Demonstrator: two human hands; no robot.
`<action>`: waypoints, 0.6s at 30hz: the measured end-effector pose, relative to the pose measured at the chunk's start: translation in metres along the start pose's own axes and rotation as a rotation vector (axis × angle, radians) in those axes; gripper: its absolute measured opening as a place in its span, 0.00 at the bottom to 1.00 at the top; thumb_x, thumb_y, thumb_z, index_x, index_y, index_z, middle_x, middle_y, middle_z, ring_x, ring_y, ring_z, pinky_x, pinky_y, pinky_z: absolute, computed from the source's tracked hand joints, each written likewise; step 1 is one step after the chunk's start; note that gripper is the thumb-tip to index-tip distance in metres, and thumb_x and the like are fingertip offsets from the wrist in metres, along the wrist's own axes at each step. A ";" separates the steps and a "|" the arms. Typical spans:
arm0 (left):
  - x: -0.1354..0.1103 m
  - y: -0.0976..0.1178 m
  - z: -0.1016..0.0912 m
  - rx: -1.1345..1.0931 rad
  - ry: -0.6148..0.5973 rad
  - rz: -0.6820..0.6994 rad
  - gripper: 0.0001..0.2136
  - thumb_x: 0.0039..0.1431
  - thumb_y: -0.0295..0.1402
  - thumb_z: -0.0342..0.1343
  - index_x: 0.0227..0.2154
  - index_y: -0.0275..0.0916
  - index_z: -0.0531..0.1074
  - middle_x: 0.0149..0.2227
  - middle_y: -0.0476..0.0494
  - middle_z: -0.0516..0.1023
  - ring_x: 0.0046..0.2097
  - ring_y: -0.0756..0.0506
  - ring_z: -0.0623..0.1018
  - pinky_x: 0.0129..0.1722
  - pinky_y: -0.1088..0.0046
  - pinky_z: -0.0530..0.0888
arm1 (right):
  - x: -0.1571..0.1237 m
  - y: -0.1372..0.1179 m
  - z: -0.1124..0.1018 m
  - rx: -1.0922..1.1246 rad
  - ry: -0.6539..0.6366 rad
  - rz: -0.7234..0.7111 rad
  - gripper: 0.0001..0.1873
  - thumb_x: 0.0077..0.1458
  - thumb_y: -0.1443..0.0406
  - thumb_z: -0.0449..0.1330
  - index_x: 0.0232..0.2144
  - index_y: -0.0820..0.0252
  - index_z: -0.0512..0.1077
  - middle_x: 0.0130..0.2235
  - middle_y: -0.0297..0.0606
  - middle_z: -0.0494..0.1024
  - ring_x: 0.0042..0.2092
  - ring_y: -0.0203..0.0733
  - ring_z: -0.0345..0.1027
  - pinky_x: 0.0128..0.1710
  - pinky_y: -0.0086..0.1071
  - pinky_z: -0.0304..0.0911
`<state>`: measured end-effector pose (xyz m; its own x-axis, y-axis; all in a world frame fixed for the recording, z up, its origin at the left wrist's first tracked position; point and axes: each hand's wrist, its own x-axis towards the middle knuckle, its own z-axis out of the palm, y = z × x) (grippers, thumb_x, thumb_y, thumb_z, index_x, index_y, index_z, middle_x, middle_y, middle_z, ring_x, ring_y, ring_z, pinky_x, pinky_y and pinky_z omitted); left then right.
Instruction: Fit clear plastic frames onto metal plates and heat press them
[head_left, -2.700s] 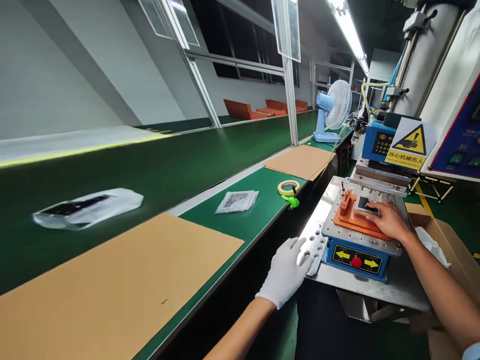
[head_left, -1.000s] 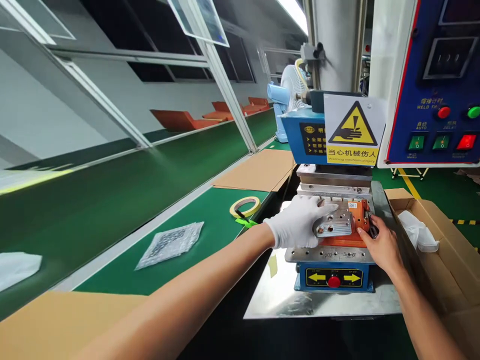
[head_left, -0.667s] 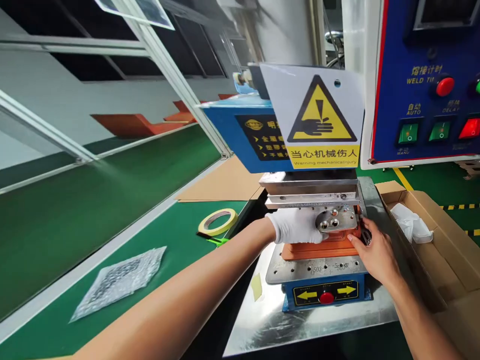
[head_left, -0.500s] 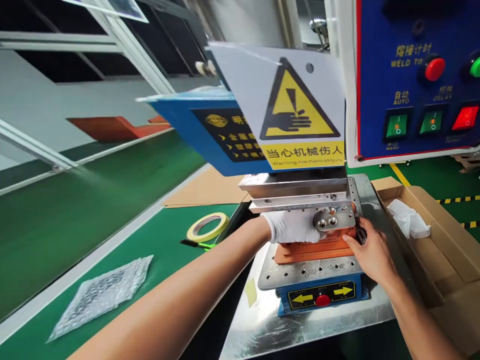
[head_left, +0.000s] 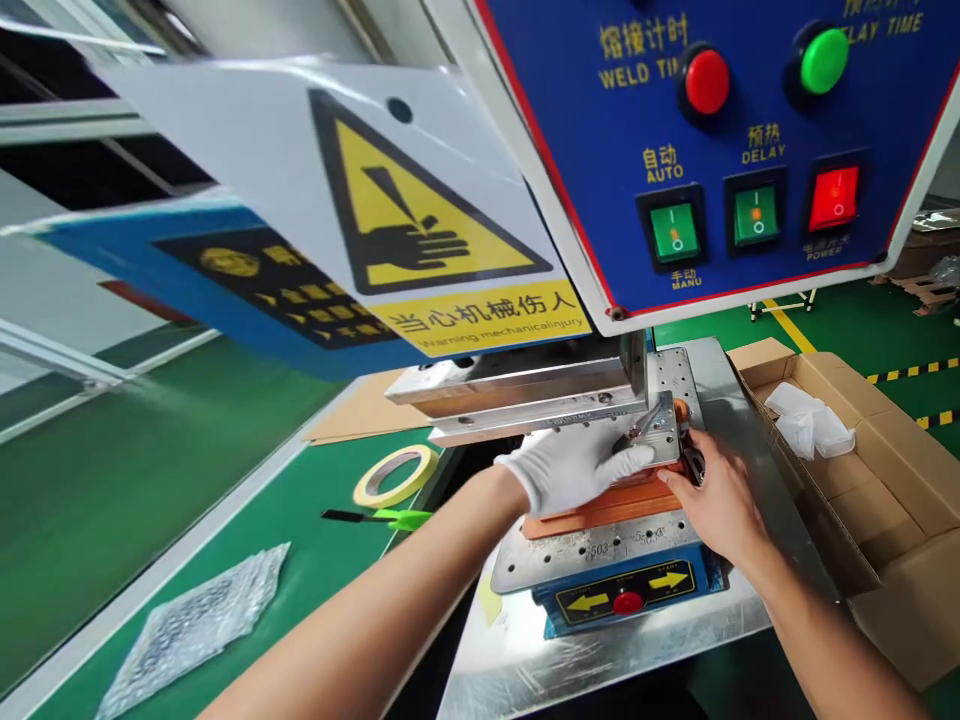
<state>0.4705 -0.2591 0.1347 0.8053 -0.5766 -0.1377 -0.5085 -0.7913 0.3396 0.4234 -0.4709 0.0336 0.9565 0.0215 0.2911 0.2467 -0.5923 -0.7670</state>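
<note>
My left hand (head_left: pixel 574 465), in a white glove, rests on a small metal plate (head_left: pixel 661 430) that lies on the orange fixture (head_left: pixel 600 510) of a press machine. Its fingers lie over the plate's left part. My bare right hand (head_left: pixel 716 500) is at the fixture's right side, its fingers curled against the edge near a small black latch (head_left: pixel 694 462). The fixture sits on a perforated steel base (head_left: pixel 585 555) above a blue front panel with a red button (head_left: pixel 627 603). The press head (head_left: pixel 517 385) hangs just above both hands.
A yellow hand-crush warning sign (head_left: pixel 420 220) and a blue control box (head_left: pixel 742 150) with switches loom overhead. A cardboard box (head_left: pixel 862 490) holding plastic wrap stands at the right. On the green bench at the left lie a tape roll (head_left: pixel 395 475), a green-handled tool (head_left: pixel 390 518) and a bubble bag (head_left: pixel 191 630).
My head has moved closer and lower toward the machine. My left hand brought the metal plate from the bench side onto the orange fixture; my right hand stays at the fixture's right edge.
</note>
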 end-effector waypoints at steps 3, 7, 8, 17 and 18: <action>0.008 0.011 0.009 0.124 0.051 -0.061 0.37 0.74 0.57 0.42 0.77 0.40 0.51 0.59 0.27 0.78 0.53 0.29 0.82 0.51 0.55 0.77 | 0.000 -0.001 0.001 -0.011 0.005 -0.006 0.24 0.61 0.60 0.69 0.58 0.50 0.73 0.55 0.43 0.83 0.54 0.60 0.79 0.56 0.55 0.73; 0.012 0.014 0.013 0.200 0.031 -0.079 0.36 0.74 0.57 0.43 0.77 0.44 0.50 0.58 0.30 0.78 0.51 0.29 0.83 0.49 0.56 0.76 | 0.001 -0.002 -0.001 0.030 0.012 -0.017 0.28 0.60 0.62 0.70 0.61 0.51 0.72 0.56 0.44 0.82 0.57 0.59 0.77 0.58 0.55 0.73; 0.013 0.014 0.013 0.209 0.031 -0.086 0.36 0.74 0.57 0.43 0.77 0.45 0.50 0.58 0.30 0.78 0.50 0.29 0.83 0.49 0.57 0.76 | 0.001 -0.002 -0.003 0.041 0.007 -0.035 0.29 0.60 0.63 0.70 0.62 0.52 0.72 0.57 0.45 0.81 0.58 0.59 0.76 0.59 0.55 0.72; 0.011 0.014 0.014 0.179 0.062 -0.042 0.34 0.75 0.57 0.43 0.75 0.44 0.53 0.56 0.31 0.79 0.49 0.32 0.83 0.50 0.57 0.75 | 0.001 -0.001 -0.011 0.118 0.009 -0.148 0.29 0.61 0.68 0.69 0.63 0.53 0.73 0.62 0.44 0.78 0.64 0.54 0.71 0.68 0.50 0.67; 0.011 0.013 0.014 0.180 0.067 -0.039 0.34 0.75 0.57 0.43 0.75 0.43 0.53 0.55 0.32 0.80 0.49 0.32 0.83 0.50 0.57 0.75 | 0.002 -0.001 -0.010 0.110 0.006 -0.145 0.28 0.60 0.67 0.69 0.63 0.55 0.73 0.62 0.45 0.77 0.65 0.54 0.71 0.68 0.50 0.67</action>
<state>0.4686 -0.2790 0.1241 0.8408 -0.5349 -0.0834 -0.5181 -0.8398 0.1622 0.4235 -0.4783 0.0408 0.9088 0.0949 0.4063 0.3977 -0.4919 -0.7745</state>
